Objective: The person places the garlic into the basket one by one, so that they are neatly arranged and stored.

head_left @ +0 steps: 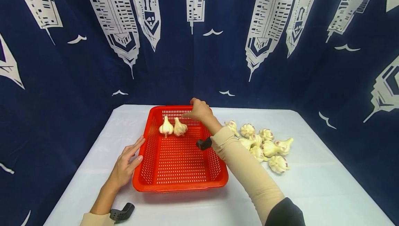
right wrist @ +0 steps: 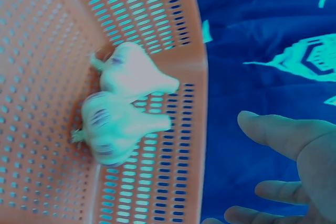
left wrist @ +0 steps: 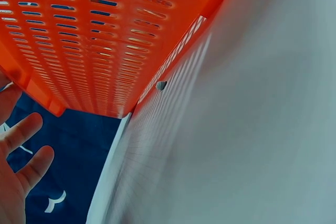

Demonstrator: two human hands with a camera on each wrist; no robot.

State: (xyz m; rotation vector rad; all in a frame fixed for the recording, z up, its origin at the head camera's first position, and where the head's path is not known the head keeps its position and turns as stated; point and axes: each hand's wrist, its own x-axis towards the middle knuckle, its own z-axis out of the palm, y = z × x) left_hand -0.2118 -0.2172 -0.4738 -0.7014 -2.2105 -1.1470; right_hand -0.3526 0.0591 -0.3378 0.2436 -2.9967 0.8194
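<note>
A red plastic basket with slotted walls stands on the white table. Two garlic bulbs lie side by side inside it, near the far left; the right wrist view shows both bulbs leaning on the far wall, stems up. My left hand rests its extended fingers against the basket's left rim. Over the far right corner of the basket is my right hand, its fingers spread and nothing in its grasp. In the right wrist view the thumb and fingers of that hand are apart from the bulbs.
To the right of the basket, several garlic bulbs lie in a loose pile on the white tabletop. A dark blue cloth with white building prints hangs behind the table. Black wrist straps are on both arms.
</note>
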